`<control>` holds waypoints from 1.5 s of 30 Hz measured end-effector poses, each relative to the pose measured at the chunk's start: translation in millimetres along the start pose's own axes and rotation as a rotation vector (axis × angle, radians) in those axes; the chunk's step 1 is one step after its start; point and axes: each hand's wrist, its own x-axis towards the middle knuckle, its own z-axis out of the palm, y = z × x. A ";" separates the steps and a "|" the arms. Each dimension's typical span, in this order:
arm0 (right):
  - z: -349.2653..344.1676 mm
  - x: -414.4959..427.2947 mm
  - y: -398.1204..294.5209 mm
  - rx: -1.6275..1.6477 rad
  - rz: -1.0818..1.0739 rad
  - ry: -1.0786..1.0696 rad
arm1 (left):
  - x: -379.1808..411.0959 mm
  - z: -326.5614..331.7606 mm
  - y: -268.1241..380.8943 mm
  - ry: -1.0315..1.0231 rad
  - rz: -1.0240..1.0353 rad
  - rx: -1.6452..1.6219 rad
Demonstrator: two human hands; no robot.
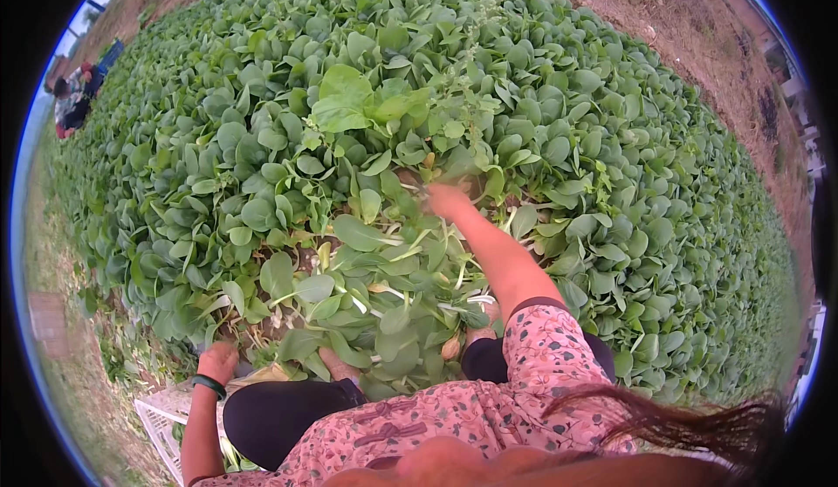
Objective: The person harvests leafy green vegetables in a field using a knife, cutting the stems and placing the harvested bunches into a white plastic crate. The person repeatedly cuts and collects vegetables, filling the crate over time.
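Observation:
My right hand (448,200) reaches forward among leafy greens that look like bok choy (386,173), over a small gap where soil shows. It is blurred by motion, and whether its fingers hold anything cannot be told. Low on the left, my left hand (218,360), with a dark green bangle (209,386) at the wrist, has curled fingers beside the edge of the standing plants. Its grip is unclear. Between my feet lies a loose heap of cut greens (393,317) with pale stems. A white plastic crate (157,415) with some greens in it stands beneath my left forearm.
Dense rows of the same greens (655,212) spread ahead and to both sides. A taller weed (473,88) rises in front. Far left, another person (72,101) is near a blue crate (110,56). Bare brown ground (707,48) borders the bed at the upper right.

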 end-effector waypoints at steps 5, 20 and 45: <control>89.2 -20.7 -25.6 -0.086 -0.131 0.199 | 128.7 -17.9 113.2 -0.034 0.579 0.247; 61.5 -53.4 38.6 0.132 -0.154 0.428 | 302.9 141.3 309.0 -0.157 0.526 0.316; 26.4 3.7 -6.1 0.323 0.006 0.220 | 260.8 111.7 286.2 -0.172 0.918 0.019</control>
